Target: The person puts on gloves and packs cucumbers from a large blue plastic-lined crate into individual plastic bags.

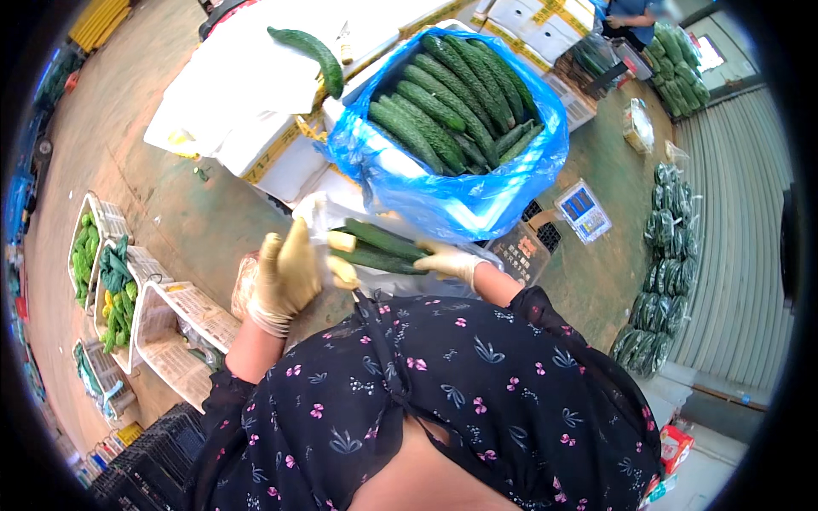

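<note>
My right hand [446, 260], in a pale yellow glove, grips the right ends of dark green cucumbers [383, 248], at least two of them. They lie in clear plastic film, apparently a bag [399, 282], in front of my chest. My left hand [291, 274], gloved too, holds the bag's left side, with film running between its spread fingers. Two yellow fingertips beyond the film touch or nearly touch the cucumbers' left ends. Just past my hands stands a foam box lined with a blue plastic bag [422, 198], filled with cucumbers [441, 108].
One curved cucumber [313, 54] and a knife [346, 48] rest on white foam boxes [236, 96]. A scale display [583, 211] stands right of the blue bag. Vegetable crates [115, 294] sit at left. Bagged cucumbers [668, 268] line a shutter. Another person [629, 22] is at upper right.
</note>
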Available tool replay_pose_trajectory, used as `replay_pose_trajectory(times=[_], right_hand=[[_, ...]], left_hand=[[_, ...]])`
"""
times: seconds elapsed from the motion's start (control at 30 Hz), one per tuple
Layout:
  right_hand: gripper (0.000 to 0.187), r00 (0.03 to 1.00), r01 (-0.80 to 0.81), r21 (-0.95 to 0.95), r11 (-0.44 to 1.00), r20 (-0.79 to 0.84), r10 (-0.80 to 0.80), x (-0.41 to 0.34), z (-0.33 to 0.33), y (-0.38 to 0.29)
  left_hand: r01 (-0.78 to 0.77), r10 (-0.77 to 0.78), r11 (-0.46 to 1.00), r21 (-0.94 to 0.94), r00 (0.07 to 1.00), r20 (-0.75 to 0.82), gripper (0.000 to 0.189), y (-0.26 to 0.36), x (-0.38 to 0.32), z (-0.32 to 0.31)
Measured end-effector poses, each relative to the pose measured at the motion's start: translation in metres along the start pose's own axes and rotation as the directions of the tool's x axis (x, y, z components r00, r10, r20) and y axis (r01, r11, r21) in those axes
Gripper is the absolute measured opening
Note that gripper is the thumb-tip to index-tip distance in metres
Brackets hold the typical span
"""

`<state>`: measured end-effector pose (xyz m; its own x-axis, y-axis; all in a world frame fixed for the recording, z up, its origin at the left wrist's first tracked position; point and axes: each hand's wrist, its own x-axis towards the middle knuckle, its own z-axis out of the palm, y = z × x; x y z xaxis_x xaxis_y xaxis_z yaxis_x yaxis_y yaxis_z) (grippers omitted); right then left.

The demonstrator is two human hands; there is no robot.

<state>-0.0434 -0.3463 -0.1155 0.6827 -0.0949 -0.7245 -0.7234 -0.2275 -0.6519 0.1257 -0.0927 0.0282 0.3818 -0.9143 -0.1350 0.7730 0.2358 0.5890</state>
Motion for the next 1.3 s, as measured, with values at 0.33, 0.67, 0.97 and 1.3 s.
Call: replay_pose_trajectory(times=[0.33,0.67,0.97,1.3], right_hand=[[0.064,0.992,-0.029,-0.757,0.653,-0.101,-0.073,-0.097,-0.042,-0.017],[0.053,0.981,-0.026,-0.658,0.752,-0.161,-0.106,-0.141,-0.068,-0.044],[0.037,0.774,0.433,-0.140,0.890,-0.447,-0.447,-0.055,-0.145,-0.115],[0.081,0.870,0.015,-0.190,0.982,-0.482,-0.106,0.041,-0.198,-0.104]], left_hand=[[-0.042,0.040,0.998,-0.048,0.998,-0.046,0.095,-0.009,0.027,0.004],[-0.026,0.026,0.999,-0.034,1.000,-0.011,0.092,0.005,0.015,-0.004],[-0.082,0.078,0.996,-0.030,0.987,-0.139,0.087,-0.001,0.012,-0.006],[-0.132,0.124,0.988,-0.076,0.988,-0.096,0.081,-0.007,0.017,-0.001]])
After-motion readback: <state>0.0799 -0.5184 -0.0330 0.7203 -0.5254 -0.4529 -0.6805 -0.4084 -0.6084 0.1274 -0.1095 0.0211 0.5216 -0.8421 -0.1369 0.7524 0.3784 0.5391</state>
